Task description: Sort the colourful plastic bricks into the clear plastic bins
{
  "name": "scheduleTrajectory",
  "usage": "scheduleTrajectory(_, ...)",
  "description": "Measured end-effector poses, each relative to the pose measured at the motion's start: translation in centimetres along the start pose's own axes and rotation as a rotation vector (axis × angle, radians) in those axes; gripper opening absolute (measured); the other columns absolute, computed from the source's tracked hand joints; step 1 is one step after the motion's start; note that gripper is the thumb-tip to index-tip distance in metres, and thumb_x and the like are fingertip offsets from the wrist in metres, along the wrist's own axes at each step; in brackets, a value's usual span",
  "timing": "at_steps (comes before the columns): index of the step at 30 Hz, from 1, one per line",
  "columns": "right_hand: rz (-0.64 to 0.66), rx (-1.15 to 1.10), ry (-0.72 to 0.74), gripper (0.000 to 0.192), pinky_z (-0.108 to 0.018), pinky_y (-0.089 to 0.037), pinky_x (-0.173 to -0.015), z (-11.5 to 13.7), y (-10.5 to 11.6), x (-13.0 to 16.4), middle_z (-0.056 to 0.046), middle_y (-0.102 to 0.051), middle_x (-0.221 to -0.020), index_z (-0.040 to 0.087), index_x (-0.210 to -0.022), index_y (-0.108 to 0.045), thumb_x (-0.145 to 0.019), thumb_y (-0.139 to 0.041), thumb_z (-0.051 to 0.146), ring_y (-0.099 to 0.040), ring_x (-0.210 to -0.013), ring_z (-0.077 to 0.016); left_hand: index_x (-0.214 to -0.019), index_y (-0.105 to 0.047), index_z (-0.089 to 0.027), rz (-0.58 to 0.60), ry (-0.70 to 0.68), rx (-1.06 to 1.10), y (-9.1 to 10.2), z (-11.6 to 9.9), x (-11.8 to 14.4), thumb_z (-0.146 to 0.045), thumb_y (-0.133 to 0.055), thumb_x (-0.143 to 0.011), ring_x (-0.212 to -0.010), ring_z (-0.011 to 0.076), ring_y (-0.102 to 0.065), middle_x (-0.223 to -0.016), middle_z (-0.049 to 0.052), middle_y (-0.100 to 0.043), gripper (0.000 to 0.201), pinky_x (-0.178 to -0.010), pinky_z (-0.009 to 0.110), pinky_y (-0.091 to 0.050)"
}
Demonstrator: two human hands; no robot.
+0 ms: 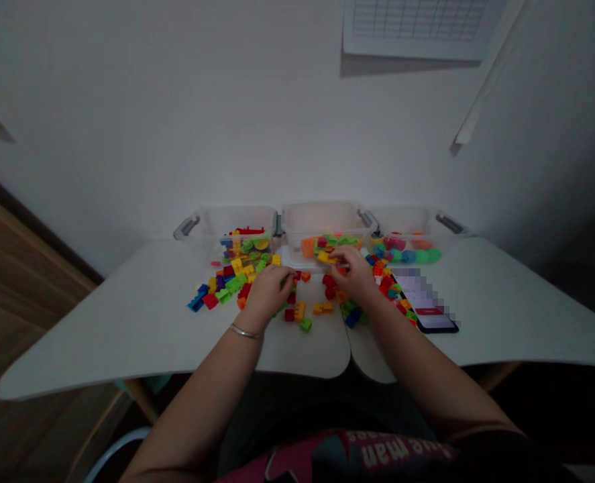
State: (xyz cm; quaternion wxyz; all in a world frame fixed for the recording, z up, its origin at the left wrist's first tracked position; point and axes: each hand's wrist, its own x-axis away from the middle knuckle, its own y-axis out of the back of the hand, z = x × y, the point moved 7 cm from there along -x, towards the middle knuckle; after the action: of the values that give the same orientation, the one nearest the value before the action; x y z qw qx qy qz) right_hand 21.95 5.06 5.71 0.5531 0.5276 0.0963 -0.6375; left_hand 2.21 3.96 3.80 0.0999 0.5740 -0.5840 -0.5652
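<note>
Bricks (237, 278) in many colours lay scattered over the white surface (126, 322) in front of three clear bins (322, 225) at the far edge. My left hand (269, 290) rested curled among them, fingers narrow; whether it gripped a piece I cannot tell. My right hand (352, 272) pinched a yellow brick (323, 256) near the middle bin. A phone (425, 302) lay to the right.
</note>
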Motion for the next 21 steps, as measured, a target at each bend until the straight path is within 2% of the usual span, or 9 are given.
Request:
scheduleTrajectory(2, -0.099, 0.056, -0.020, 0.023, -0.037, -0.055, -0.079, 0.1, 2.0, -0.9, -0.008, -0.066, -0.100, 0.021, -0.104, -0.065, -0.082, -0.057, 0.018, -0.062, -0.089, -0.0214, -0.091, -0.069, -0.019, 0.007, 0.000, -0.011, 0.0, -0.1, 0.0, -0.022, -0.048, -0.092, -0.088, 0.0217, -0.063, -0.089, 0.007, -0.071, 0.021, -0.084, 0.036, -0.051)
scheduleTrajectory(5, -0.177, 0.113, -0.009, 0.032, -0.042, -0.053, -0.091, 0.1, 4.4, -2.3, -0.009, -0.066, -0.109, 0.023, -0.112, -0.067, -0.084, -0.054, 0.016, -0.061, -0.103, -0.0225, -0.091, -0.070, -0.019, 0.009, 0.010, -0.028, 0.1, -0.1, 0.0, -0.022, -0.048, -0.091, -0.087, 0.0222, -0.062, -0.088, 0.007, -0.071, 0.021, -0.083, 0.037, -0.051)
scheduleTrajectory(8, -0.190, 0.139, -0.002, 0.035, -0.046, -0.049, -0.101, -0.9, 5.8, -3.7, -0.007, -0.067, -0.114, 0.025, -0.108, -0.071, -0.083, -0.051, 0.011, -0.060, -0.110, -0.0223, -0.091, -0.070, -0.018, 0.010, 0.013, -0.031, 0.1, 0.0, -0.1, -0.021, -0.049, -0.091, -0.087, 0.0228, -0.062, -0.088, 0.007, -0.071, 0.021, -0.083, 0.037, -0.051)
scheduleTrajectory(12, -0.192, 0.175, -0.059, 0.037, -0.046, -0.049, -0.101, -3.3, 6.2, -5.2, -0.008, -0.068, -0.113, 0.023, -0.100, -0.075, -0.079, -0.048, 0.008, -0.061, -0.109, -0.0222, -0.092, -0.070, -0.019, 0.015, 0.011, -0.021, 0.1, 0.2, 0.0, -0.021, -0.048, -0.091, -0.088, 0.0223, -0.062, -0.089, 0.007, -0.071, 0.022, -0.084, 0.037, -0.051)
scheduleTrajectory(14, -0.130, 0.219, -0.107, 0.039, -0.045, -0.048, -0.102, -4.3, 5.8, -6.0, -0.009, -0.069, -0.114, 0.020, -0.097, -0.076, -0.077, -0.046, 0.006, -0.062, -0.108, -0.0226, -0.092, -0.070, -0.019, 0.014, 0.014, -0.014, 0.1, 0.3, 0.1, -0.021, -0.048, -0.091, -0.089, 0.0222, -0.062, -0.089, 0.007, -0.071, 0.022, -0.085, 0.037, -0.051)
scheduleTrajectory(16, -0.015, 0.288, -0.157, 0.039, -0.044, -0.047, -0.103, -4.8, 5.0, -6.6, -0.010, -0.070, -0.115, 0.018, -0.094, -0.077, -0.076, -0.046, 0.005, -0.063, -0.108, -0.0233, -0.093, -0.070, -0.019, 0.016, 0.018, -0.010, 0.1, 0.2, 0.1, -0.021, -0.049, -0.091, -0.089, 0.0223, -0.062, -0.089, 0.007, -0.071, 0.021, -0.084, 0.037, -0.051)
scheduleTrajectory(21, 0.285, 0.470, -0.185, 0.034, -0.041, -0.047, -0.100, -3.5, 2.8, -6.8, -0.010, -0.074, -0.109, 0.017, -0.103, -0.076, -0.086, -0.047, 0.016, -0.066, -0.104, -0.0244, -0.092, -0.070, -0.019, 0.021, 0.016, -0.012, 0.1, 0.1, 0.1, -0.021, -0.049, -0.090, -0.088, 0.0223, -0.062, -0.088, 0.006, -0.071, 0.021, -0.084, 0.037, -0.051)
